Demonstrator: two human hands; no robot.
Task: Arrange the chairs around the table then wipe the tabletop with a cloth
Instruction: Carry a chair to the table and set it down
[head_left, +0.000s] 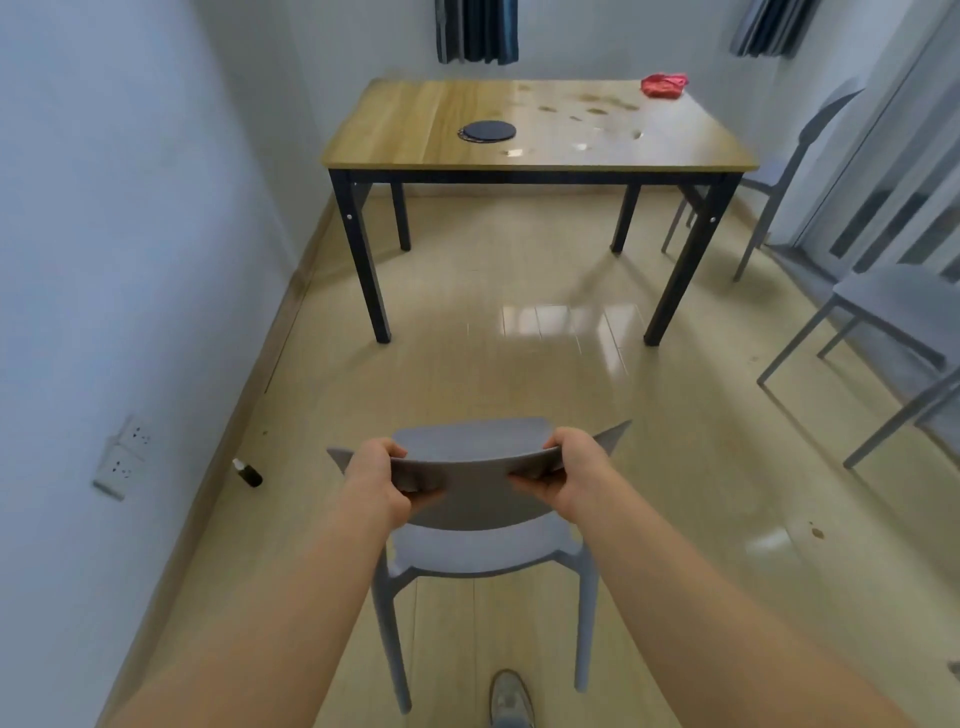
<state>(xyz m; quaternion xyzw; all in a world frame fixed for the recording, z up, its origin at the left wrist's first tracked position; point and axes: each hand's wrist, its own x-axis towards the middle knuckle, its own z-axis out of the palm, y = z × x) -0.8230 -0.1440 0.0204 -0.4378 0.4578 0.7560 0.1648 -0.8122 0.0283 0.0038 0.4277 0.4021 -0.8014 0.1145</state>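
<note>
Both hands grip chair back.
Left hand (376, 480), right hand (569, 478) clasp grey plastic chair (483, 499); wooden black-legged table (410, 156) straight ahead, well apart.

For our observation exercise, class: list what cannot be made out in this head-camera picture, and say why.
Head view only.
Grey chair: front legs hidden beneath its own seat.
Side chair: cut off by the right edge.
Small bottle, lower left: too small to read any label.
Dark disc on the table: too small to identify.
</note>
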